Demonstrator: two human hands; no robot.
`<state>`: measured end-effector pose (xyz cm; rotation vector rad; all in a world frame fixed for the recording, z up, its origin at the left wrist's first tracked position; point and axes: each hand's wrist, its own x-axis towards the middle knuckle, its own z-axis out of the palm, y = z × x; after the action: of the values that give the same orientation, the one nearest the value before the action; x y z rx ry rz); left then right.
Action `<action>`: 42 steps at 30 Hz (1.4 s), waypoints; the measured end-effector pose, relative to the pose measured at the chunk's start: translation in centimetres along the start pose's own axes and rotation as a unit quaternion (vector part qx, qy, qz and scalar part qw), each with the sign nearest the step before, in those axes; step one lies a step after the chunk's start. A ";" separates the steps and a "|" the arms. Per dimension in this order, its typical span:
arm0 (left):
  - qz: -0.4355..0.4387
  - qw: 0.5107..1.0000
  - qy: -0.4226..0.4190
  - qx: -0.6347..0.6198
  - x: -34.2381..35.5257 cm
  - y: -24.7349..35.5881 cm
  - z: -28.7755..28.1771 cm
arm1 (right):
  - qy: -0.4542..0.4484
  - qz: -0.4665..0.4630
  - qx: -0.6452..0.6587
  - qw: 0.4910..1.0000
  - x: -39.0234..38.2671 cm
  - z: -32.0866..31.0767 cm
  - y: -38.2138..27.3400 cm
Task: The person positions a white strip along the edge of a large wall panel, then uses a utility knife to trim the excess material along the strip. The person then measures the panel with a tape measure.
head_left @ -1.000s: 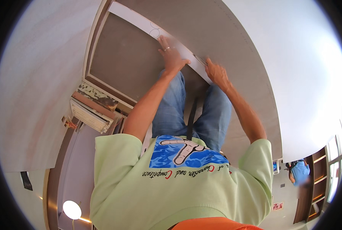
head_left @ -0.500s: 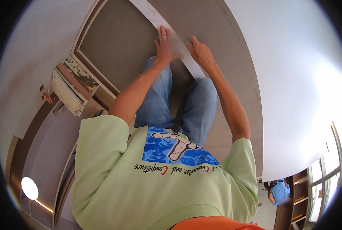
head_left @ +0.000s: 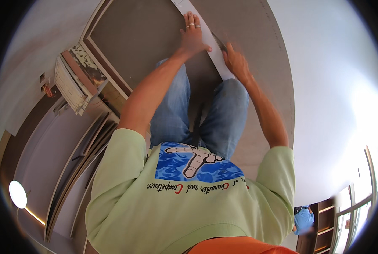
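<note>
My left hand (head_left: 193, 37) lies with fingers spread on a long white strip (head_left: 220, 66), thumb out toward its right side. My right hand (head_left: 236, 62), slightly blurred, grips a thin grey blade-like tool (head_left: 219, 41) along the strip's right edge; its exact kind is unclear. The strip rests on grey-brown board (head_left: 129, 40), with a larger grey board surface (head_left: 265, 76) to the right. My jeans-clad knees are bent just below both hands, the right one against the strip's lower end.
A white panel (head_left: 326, 51) fills the right. At left are stacked board pieces (head_left: 70, 82), leaning panels (head_left: 85, 161) and a round light (head_left: 18, 194). At lower right a person in blue (head_left: 303, 219) stands near brown shelving (head_left: 324, 228) and windows.
The view has shifted, so the strip appears higher. My right hand with the tool moved up along the strip's edge, then slightly back down. My left hand stays spread on the strip.
</note>
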<state>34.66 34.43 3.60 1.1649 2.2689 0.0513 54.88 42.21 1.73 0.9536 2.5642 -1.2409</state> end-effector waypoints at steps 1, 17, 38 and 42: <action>-0.005 1.000 0.002 0.008 -0.1 0.3 -0.4 | -0.045 0.046 -0.008 0.998 -2.7 -0.4 0.9; -0.021 0.999 -0.040 -0.010 0.5 1.9 -1.9 | 0.199 0.454 0.207 0.843 -20.4 -1.7 1.5; -0.037 0.997 -0.060 -0.017 1.0 2.0 -2.0 | 0.100 0.433 0.125 0.887 -15.7 -9.0 -7.3; -0.044 0.997 -0.055 -0.024 1.3 2.2 -2.1 | -0.002 0.321 0.141 0.937 -5.2 -10.1 -5.6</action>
<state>34.62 37.21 5.36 1.0181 2.2067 0.0065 57.14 44.66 13.99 1.6585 1.8281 -1.3884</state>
